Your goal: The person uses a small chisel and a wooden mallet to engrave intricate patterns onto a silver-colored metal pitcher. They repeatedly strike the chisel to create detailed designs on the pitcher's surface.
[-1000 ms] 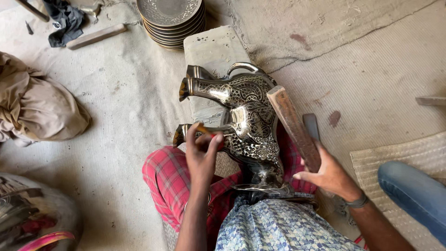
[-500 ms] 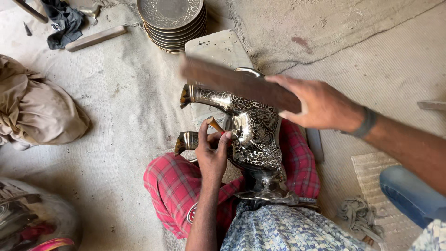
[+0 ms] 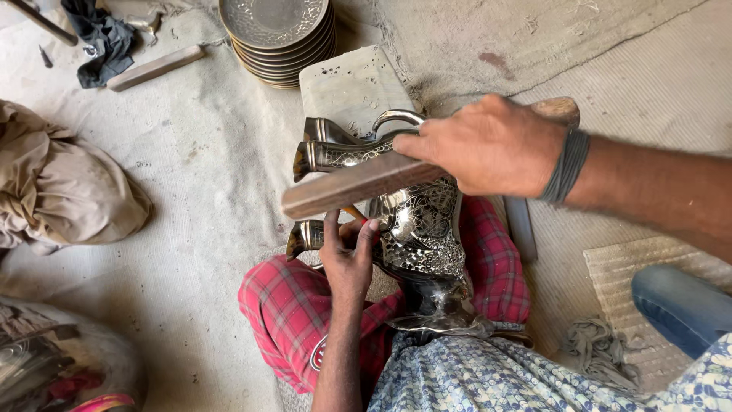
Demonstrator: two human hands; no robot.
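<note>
Engraved metal vessel [image 3: 423, 229] lies across the red plaid lap [image 3: 290, 305], below the stacked plates [image 3: 278, 30]. Left hand [image 3: 347, 255] is closed around a small tool against the vessel. Right hand [image 3: 488, 145] grips a wooden block [image 3: 358, 183] above it.

Quick count: one engraved metal vessel [image 3: 419, 229] with two spouts, one wooden block [image 3: 358, 183], one stack of engraved plates [image 3: 278, 30] (can't tell how many exactly), one stone slab [image 3: 347, 88], one wooden stick [image 3: 155, 67], one dark rag [image 3: 99, 38], one tan cloth bundle [image 3: 65, 187], two hands.
</note>
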